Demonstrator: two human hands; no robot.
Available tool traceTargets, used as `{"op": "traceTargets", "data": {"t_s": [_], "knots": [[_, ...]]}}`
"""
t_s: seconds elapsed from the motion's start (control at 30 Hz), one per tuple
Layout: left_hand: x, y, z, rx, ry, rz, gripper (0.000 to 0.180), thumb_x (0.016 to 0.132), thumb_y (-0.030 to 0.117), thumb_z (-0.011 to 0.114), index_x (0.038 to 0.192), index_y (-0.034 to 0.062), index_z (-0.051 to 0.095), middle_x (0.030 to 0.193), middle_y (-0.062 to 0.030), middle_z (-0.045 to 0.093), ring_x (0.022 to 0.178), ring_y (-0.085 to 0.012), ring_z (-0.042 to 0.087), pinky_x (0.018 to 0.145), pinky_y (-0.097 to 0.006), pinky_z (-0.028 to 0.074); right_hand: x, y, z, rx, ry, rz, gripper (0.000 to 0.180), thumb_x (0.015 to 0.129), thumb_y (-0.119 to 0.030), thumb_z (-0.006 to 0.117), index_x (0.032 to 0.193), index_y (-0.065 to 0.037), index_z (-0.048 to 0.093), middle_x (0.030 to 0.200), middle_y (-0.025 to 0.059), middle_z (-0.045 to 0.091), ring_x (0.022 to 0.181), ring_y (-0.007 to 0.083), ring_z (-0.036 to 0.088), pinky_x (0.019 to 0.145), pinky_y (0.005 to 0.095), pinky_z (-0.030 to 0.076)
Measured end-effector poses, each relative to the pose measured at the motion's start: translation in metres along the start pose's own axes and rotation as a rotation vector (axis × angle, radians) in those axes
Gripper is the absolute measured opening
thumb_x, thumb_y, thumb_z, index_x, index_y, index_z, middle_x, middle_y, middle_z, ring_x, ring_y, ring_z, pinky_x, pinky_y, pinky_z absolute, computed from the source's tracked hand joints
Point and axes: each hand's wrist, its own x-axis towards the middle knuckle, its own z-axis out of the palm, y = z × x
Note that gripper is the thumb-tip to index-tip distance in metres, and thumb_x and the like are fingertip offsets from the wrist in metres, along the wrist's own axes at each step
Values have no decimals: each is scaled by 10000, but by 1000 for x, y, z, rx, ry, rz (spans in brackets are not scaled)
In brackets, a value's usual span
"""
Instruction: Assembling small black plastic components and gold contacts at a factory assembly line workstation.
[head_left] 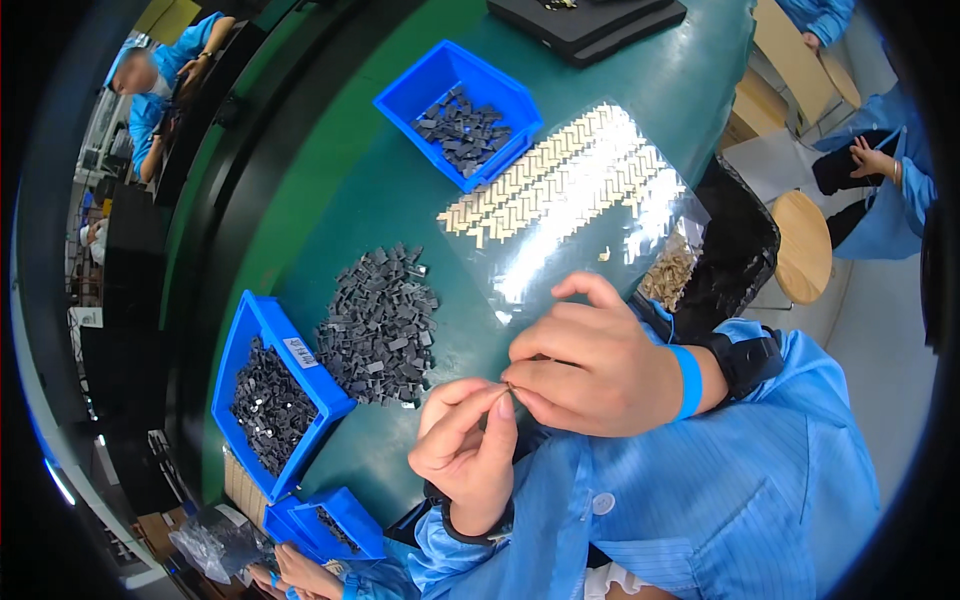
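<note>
From here: left hand (465, 440) pinched tight at thumb and index, holding a tiny part (508, 388); right hand (590, 370) fingertips closed onto the same spot. Part sits in front of the torso, thin, darkish, mostly hidden by fingers; exact shape can't be told. Loose heap of small dark-grey rectangular pieces (380, 330) near, left of hands. Clear sheet (480, 270) beyond, rows of pale-yellow pieces (545, 180) on it.

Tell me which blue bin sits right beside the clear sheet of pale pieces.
The farthest blue bin, toward the top. Only it stands beside the clear sheet; the other blue bins stand at lower left, away from it.
</note>
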Motion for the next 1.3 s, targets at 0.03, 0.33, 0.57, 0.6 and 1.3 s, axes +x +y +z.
{"op": "traceTargets", "data": {"t_s": [0.03,0.33,0.57,0.6,1.3], "knots": [[2,0,1,-4,-8,-7,69,768,-3,638,818,-51,643,846,-116,567,708,-137,541,602,-210,429,-1,2,-1,-5,-1,10,109,660,-121,661,724,-90,578,763,-2,507,633,140,502,723,348,382],[7,-11,0,-276,-187,-267,96,767,-48,637,862,-59,642,890,-110,580,679,-125,560,608,-214,458,-12,15,-10,167,-94,68,86,705,-131,624,683,-82,556,722,9,490,640,166,495,731,358,376],[8,-19,0,-492,-297,-446,91,777,-71,604,861,-59,635,894,-129,580,657,-132,562,599,-221,462,-16,20,-18,280,-258,133,40,694,-84,614,690,-82,573,738,7,529,641,162,507,681,331,362],[7,-20,0,-468,-319,-441,94,777,-77,600,863,-62,634,895,-132,581,651,-134,563,594,-222,463,-17,20,-21,279,-328,173,44,681,-48,620,702,-71,589,768,11,561,665,157,528,698,326,374],[-1,-4,-30,673,-327,967,299,632,-86,695,915,-48,606,794,-128,559,603,-242,584,495,-325,500,-15,15,-39,664,-373,446,98,826,-108,608,826,-11,599,699,64,547,614,145,512,546,262,403]]}}
